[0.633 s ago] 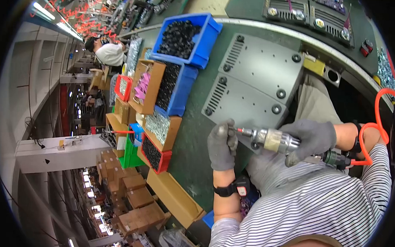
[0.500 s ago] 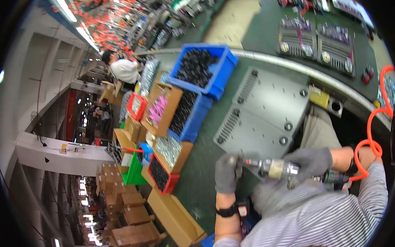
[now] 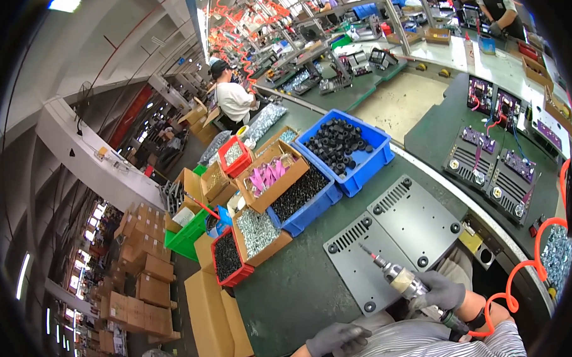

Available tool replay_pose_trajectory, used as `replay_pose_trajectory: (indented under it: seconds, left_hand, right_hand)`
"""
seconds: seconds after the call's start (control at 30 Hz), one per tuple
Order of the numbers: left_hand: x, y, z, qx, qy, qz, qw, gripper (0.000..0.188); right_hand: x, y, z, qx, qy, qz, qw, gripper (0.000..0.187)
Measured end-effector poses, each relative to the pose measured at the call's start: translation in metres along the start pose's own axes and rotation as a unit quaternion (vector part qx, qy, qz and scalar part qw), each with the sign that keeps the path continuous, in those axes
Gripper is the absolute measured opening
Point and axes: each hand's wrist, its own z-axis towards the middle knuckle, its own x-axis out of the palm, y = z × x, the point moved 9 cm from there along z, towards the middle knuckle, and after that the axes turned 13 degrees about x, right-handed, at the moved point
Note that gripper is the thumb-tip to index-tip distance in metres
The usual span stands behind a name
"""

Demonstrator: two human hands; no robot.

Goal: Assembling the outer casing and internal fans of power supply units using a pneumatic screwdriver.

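My right hand (image 3: 444,290), in a grey glove, is wrapped round a pneumatic screwdriver (image 3: 403,280). Its bit points up and left over the nearer of two grey metal plates (image 3: 379,262). The farther plate (image 3: 420,214) lies right beside it; both have slots, small holes and black round feet near their corners. My left hand (image 3: 338,339), also gloved, is low by the bench's near edge, in front of my striped shirt. Its fingers are loosely extended and I see nothing in them.
Left of the plates stand a blue bin of black rubber feet (image 3: 378,158), a blue bin of black screws (image 3: 305,204), a box of silver screws (image 3: 257,233) and a red bin (image 3: 228,258). An orange coiled hose (image 3: 516,274) runs at right. Units with circuit boards (image 3: 509,192) lie beyond the rail.
My left hand has left the screwdriver's tip and dropped toward the near edge. The screwdriver in my right hand has tilted, its bit now up over the nearer plate. The view has swung.
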Motion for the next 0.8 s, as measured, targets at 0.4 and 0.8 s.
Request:
replay_pose_trajectory:
  seconds: [0.4,0.8]
  left_hand:
    - [0.005,0.015,0.044,0.073,-0.204,0.390,0.895,0.050]
    - [0.003,-0.217,-0.037,0.279,-0.224,0.582,0.730,0.042]
  right_hand:
    - [-0.015,-0.008,-0.034,-0.028,-0.041,0.059,0.997,0.045]
    - [-0.040,0.000,-0.083,-0.017,-0.092,0.186,0.978,0.054]
